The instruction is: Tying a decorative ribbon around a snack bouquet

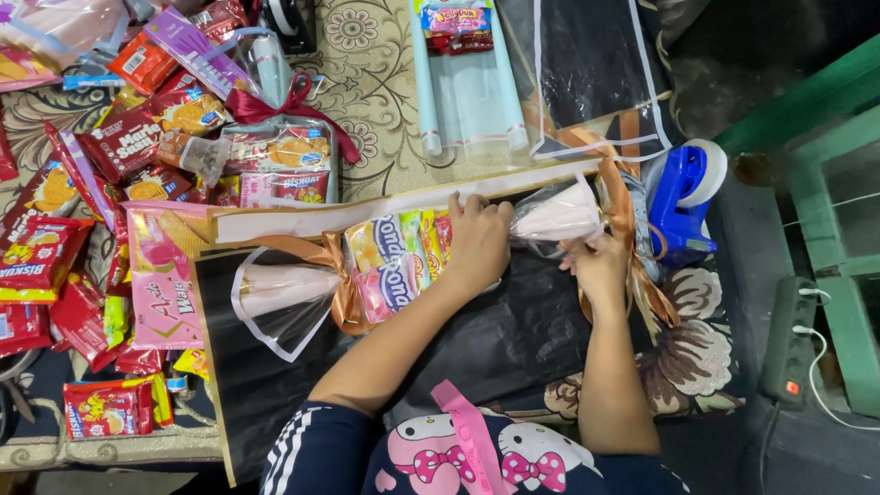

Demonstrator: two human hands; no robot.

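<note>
A roll of snack packets (394, 261) wrapped in clear film lies across a black sheet (513, 339), its left end flared and tied with a bronze ribbon bow (335, 275). My left hand (477, 243) presses down on the roll's middle, fingers closed over it. My right hand (600, 266) pinches bronze ribbon (628, 225) at the gathered right end, where the pale film cone (559, 215) fans out.
A blue tape dispenser (686, 197) stands right of the roll. Many red and pink snack packets (110, 183) cover the left side. Rolled clear sheets (472, 82) lie at the top. A power strip (790, 339) sits on the floor by a green frame (830, 220).
</note>
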